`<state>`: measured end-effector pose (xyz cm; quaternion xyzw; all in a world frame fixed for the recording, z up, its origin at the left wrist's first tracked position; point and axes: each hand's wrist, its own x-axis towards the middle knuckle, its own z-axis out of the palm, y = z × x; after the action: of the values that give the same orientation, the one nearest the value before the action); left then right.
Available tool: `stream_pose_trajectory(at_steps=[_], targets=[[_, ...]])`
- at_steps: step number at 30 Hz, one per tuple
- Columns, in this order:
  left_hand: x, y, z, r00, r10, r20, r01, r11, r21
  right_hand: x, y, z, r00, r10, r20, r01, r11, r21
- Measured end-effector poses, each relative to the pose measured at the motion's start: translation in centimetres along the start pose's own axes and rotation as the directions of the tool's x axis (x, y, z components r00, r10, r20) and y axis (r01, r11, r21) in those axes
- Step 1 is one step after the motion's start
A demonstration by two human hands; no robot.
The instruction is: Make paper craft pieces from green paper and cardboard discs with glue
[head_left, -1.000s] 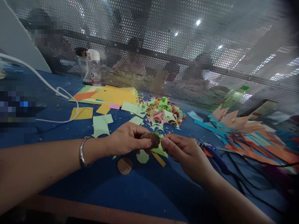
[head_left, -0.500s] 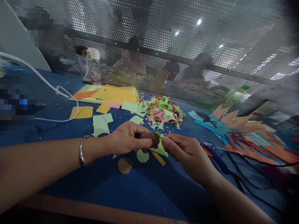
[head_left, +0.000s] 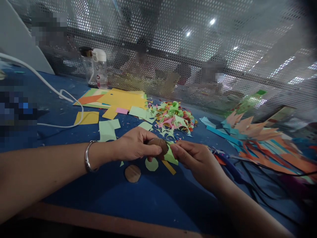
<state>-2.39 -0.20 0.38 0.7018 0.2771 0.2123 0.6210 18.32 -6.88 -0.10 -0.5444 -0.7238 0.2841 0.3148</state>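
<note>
The left hand [head_left: 135, 145] grips a brown disc [head_left: 158, 144] between thumb and fingers and holds it just above the blue worktop [head_left: 153, 205], near the front edge. A silver bracelet [head_left: 88, 161] sits on this wrist. The right hand [head_left: 198, 160] meets it from the other side. Its fingertips are closed on a green paper piece [head_left: 171, 156] that lies against the disc. I cannot tell if they touch the disc too.

Below the hands, a second brown disc [head_left: 132, 173], a round green cutout [head_left: 151, 164] and a yellow strip [head_left: 169, 167] lie flat on the worktop, close to each other. A pile of paper scraps [head_left: 173, 117] is behind the hands. Yellow sheets [head_left: 123, 99] are further left. A white cable [head_left: 49, 89] and a bottle [head_left: 99, 67] are near the mesh screen [head_left: 173, 49].
</note>
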Motion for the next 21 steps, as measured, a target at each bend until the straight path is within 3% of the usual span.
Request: stream_pose_trajectory(at_steps=[8, 11, 15, 21], targets=[[0.46, -0.93, -0.24, 0.999, 0.029, -0.029, -0.031, 0.994, -0.102, 0.16, 0.29, 0.12, 0.997, 0.019, -0.081, -0.017, 0.999, 0.027], [0.50, -0.89, -0.06, 0.993, 0.084, -0.086, -0.101, 0.972, -0.214, 0.23, 0.28, 0.13, 0.995, 0.026, -0.097, -0.022, 0.999, 0.050], [0.49, -0.75, 0.23, 0.978, 0.156, -0.136, -0.185, 0.953, -0.240, 0.17, -0.03, 0.10, 0.992, 0.032, -0.121, -0.029, 0.999, 0.028], [0.35, -0.79, 0.56, 0.982, 0.099, -0.160, -0.141, 0.951, -0.276, 0.09, -0.34, 0.06, 0.989, 0.004, -0.145, -0.013, 0.998, -0.059]])
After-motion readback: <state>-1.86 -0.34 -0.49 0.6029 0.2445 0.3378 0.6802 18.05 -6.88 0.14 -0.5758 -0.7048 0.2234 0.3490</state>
